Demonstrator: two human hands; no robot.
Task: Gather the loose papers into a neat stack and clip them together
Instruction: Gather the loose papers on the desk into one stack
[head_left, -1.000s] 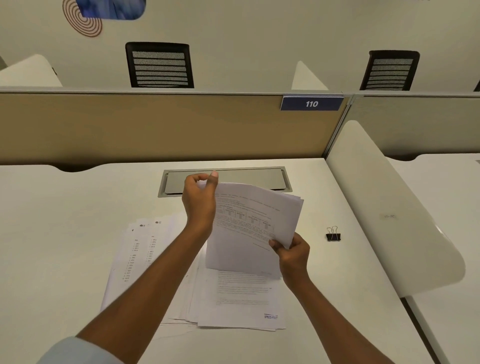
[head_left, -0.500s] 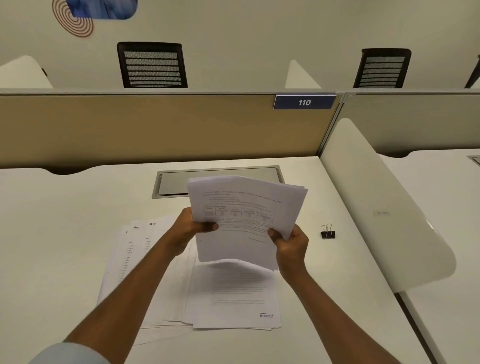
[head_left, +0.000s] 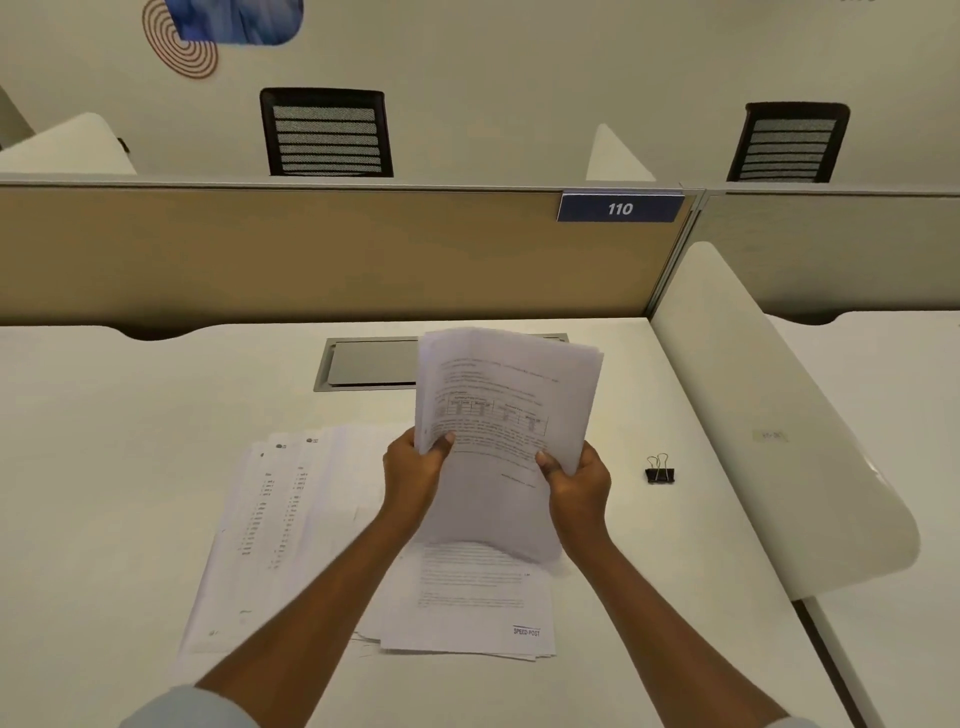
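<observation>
I hold a bundle of printed white papers (head_left: 506, 410) upright above the desk, its sheets slightly fanned at the top. My left hand (head_left: 413, 480) grips its left edge and my right hand (head_left: 579, 486) grips its right edge, thumbs on the front sheet. Beneath it more loose papers (head_left: 291, 525) lie spread on the white desk (head_left: 104, 467), one marked SPEED POST at the lower right. A black binder clip (head_left: 660, 470) stands on the desk to the right of my right hand, apart from it.
A grey cable hatch (head_left: 363, 364) is set into the desk behind the papers. A tan partition (head_left: 285, 249) with a blue 110 sign closes the back. A white curved divider (head_left: 769, 415) borders the right side. Two black chairs stand beyond.
My left hand dropped from the bundle's top corner to its left edge. The bundle has turned more upright and squarer between both hands.
</observation>
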